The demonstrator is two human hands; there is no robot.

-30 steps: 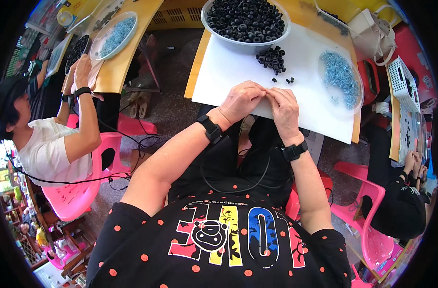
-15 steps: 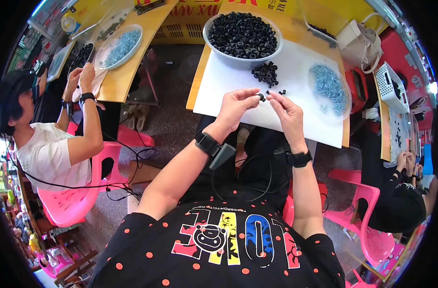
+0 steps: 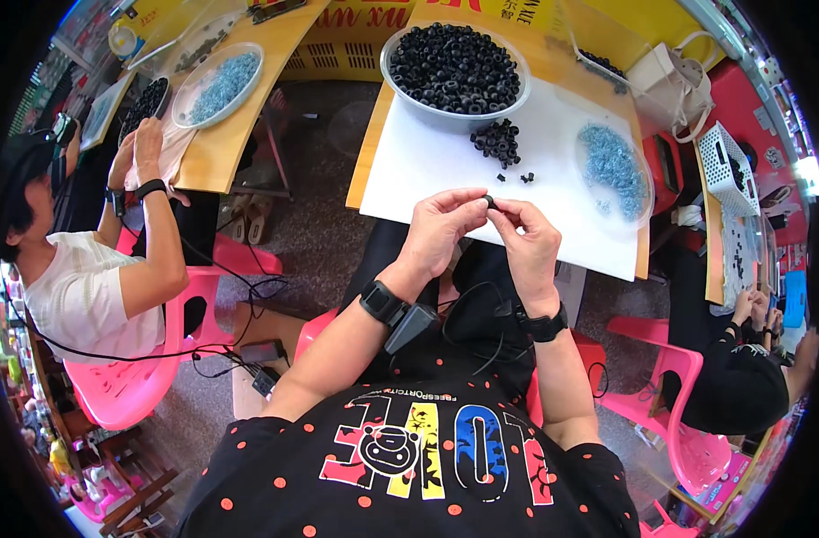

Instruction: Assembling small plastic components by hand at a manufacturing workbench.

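My left hand [image 3: 435,235] pinches a small round black piece [image 3: 490,202] between thumb and fingers, just off the front edge of the white sheet [image 3: 409,170]. On the piece's other side, the thumb and fingertips of my right hand [image 3: 528,249] close against it too. Whether the right fingers hold a second tiny part is hidden. Beyond my hands lies a small heap of black ring-like pieces [image 3: 496,143], with a few loose black bits [image 3: 527,177] nearer me. Behind the heap stands a wide bowl [image 3: 447,118] full of similar black pieces.
Light-blue clear little parts [image 3: 614,166] fill a transparent tray at the right. A cream handbag [image 3: 670,85] sits behind it. To the left, a seated person [image 3: 100,269] works at another table [image 3: 217,166]; another person [image 3: 741,377] works far right. Cables [image 3: 221,345] hang beside pink chairs.
Both hands have drawn back toward me and come together, fingertips meeting at the black piece. The loose black bits on the sheet now show uncovered. At left, the person's hands have shifted slightly.
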